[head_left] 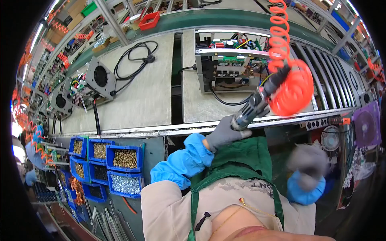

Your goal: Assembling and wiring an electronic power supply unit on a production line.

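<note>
My left hand (223, 134), in a grey glove, is closed around the lower end of a dark air screwdriver (250, 110). The tool tilts up to the right, where a coiled orange-red hose (291, 86) joins its upper end. Just beyond it on the bench sits an open metal unit (231, 68) with circuit boards and wires, partly hidden by the tool and hose. My right hand (307, 166), also gloved in grey, is off to the right below the bench edge. It is smeared by motion, so its fingers cannot be made out.
Blue bins (125, 158) of brass, black and silver small parts stand at the left. Two similar units (96, 80) and a coiled black cable (136, 60) lie on the left bench. Metal rollers (325, 80), a power strip (327, 122) and a small fan (330, 138) are at the right.
</note>
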